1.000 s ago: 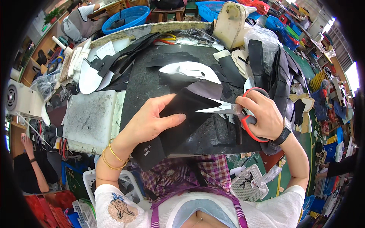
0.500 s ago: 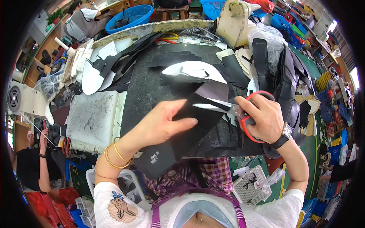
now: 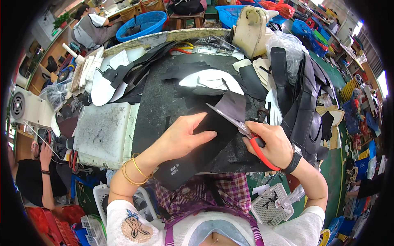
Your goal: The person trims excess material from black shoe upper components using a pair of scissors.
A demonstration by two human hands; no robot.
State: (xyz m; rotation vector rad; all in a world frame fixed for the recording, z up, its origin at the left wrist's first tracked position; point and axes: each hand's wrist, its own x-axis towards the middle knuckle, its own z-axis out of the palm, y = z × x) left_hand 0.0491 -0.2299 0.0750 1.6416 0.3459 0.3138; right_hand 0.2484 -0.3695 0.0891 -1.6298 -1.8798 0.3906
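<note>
A long black sheet piece (image 3: pixel 217 131), like leather, runs from above the bench down over its front edge. My left hand (image 3: pixel 184 137) grips it near the middle, with the thumb on top and the other fingers partly hidden. In my right hand (image 3: pixel 271 141) is a pair of scissors with red handles (image 3: pixel 261 155). Their blades (image 3: pixel 230 117) lie nearly together across the upper right part of the sheet, pointing up and left. Just beyond is a white curved piece (image 3: pixel 213 78), with dark material lying against its lower edge.
A whitish block (image 3: pixel 100 131) stands left of the dark work board (image 3: pixel 158 98). Stacked black pieces (image 3: pixel 303 106) and a clear plastic bag (image 3: pixel 285 53) lie at the right. A white basket (image 3: pixel 273 203) holds black scraps below the bench. Other people sit at the left.
The scissors' blades have gone from spread apart to nearly together, and now tilt more steeply. My right hand has moved down and slightly left; the left hand keeps its hold.
</note>
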